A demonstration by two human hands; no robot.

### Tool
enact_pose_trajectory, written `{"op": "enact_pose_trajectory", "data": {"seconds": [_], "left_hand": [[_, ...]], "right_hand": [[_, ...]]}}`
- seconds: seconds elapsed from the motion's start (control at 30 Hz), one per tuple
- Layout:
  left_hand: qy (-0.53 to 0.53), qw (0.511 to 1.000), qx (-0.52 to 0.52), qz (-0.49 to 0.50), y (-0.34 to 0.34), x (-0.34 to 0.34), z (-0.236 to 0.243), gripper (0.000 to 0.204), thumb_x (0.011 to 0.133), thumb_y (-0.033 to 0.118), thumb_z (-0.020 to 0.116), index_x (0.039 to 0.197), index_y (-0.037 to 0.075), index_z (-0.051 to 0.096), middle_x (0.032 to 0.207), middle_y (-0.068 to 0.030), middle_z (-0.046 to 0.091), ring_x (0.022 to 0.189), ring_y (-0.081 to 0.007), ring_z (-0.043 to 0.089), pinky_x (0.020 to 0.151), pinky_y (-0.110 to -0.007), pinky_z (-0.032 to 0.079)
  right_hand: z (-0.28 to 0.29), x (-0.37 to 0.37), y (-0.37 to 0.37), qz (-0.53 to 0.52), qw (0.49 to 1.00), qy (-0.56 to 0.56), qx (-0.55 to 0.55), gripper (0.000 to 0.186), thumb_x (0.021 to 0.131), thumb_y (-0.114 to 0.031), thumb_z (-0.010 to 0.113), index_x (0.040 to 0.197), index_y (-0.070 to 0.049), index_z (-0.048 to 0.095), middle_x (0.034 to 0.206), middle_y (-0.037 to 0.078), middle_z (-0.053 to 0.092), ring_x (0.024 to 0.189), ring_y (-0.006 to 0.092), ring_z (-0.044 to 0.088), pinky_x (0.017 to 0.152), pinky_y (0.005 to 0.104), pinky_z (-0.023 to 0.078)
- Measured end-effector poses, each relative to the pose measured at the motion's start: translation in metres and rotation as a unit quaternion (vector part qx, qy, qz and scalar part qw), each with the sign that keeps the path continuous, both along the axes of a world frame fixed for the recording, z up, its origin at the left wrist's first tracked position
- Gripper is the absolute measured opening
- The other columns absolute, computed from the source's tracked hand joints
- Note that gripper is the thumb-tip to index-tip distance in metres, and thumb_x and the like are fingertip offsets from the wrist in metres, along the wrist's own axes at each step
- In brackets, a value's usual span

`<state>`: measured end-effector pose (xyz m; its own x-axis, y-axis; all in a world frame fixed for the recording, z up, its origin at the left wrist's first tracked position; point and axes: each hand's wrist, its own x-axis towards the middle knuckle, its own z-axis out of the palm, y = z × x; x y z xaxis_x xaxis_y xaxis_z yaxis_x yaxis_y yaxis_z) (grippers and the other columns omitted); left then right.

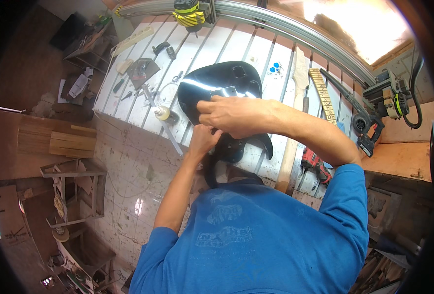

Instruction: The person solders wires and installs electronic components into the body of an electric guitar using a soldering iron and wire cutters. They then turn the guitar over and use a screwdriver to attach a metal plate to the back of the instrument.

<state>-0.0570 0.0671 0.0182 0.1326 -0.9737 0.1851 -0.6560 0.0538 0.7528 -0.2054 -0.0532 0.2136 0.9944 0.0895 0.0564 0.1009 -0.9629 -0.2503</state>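
A glossy black electric guitar body [192, 95] lies on the white slotted workbench [143, 105], with a small metal plate [224, 91] on its face. My right hand [234, 116] reaches across the body with its fingers curled and pressed together. Just below it, at the body's near left edge, my left hand [204, 141] is closed, thumb toward the right hand. Both hands meet closely, and whatever their fingertips pinch is hidden. A small bottle with a pale cap [162, 113] stands left of the guitar body.
Right of the body lie an unfinished wooden neck [300, 73], a fretted neck [321, 90], a cordless blower [364, 122] and a red power drill [316, 164]. A metal ruler [165, 125] juts over the bench's near edge. A spindle machine [188, 14] overhangs the far side.
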Motion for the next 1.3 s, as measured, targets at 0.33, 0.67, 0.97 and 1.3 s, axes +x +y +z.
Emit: {"op": "enact_pose_trajectory", "data": {"seconds": [0.33,0.67,0.97,1.3], "left_hand": [[0.0,0.999,0.044,0.0,-0.001,0.0,-0.002,0.022,0.082,0.016,0.079,0.093,-0.002,0.075,0.087,-0.0238,0.072,0.079,-0.04,0.07,0.069,-0.047,0.054],[-0.008,1.0,0.0,-0.003,-0.001,0.0,-0.001,0.023,0.082,0.018,0.081,0.088,-0.003,0.074,0.078,-0.0228,0.07,0.07,-0.0404,0.068,0.066,-0.047,0.052],[-0.016,0.999,0.043,0.012,0.001,-0.004,0.009,0.021,0.081,0.017,0.082,0.086,-0.001,0.074,0.081,-0.0223,0.071,0.072,-0.0402,0.069,0.065,-0.046,0.053],[-0.004,1.0,-0.003,-0.006,0.001,-0.007,0.012,0.011,0.088,0.012,0.072,0.09,0.001,0.075,0.088,-0.0217,0.073,0.082,-0.0399,0.07,0.077,-0.047,0.056]], "right_hand": [[-0.016,0.003,-0.009,0.063,0.995,-0.074,-0.02,0.029,0.087,-0.016,0.075,0.105,0.004,0.065,0.108,0.021,0.06,0.08,0.0386,0.073,0.064,0.0428,0.059],[-0.011,0.005,-0.006,0.045,0.996,-0.074,-0.027,0.031,0.086,-0.012,0.073,0.108,0.006,0.06,0.1,0.02,0.062,0.08,0.0363,0.073,0.067,0.0415,0.061],[-0.001,0.002,0.004,-0.102,0.993,0.061,0.019,0.024,0.082,-0.005,0.073,0.103,0.002,0.063,0.109,0.016,0.06,0.1,0.0347,0.066,0.081,0.0448,0.057],[-0.002,-0.016,-0.014,-0.073,0.996,0.007,0.047,0.018,0.083,-0.003,0.071,0.098,0.004,0.066,0.099,0.017,0.063,0.092,0.037,0.07,0.079,0.0473,0.057]]}}
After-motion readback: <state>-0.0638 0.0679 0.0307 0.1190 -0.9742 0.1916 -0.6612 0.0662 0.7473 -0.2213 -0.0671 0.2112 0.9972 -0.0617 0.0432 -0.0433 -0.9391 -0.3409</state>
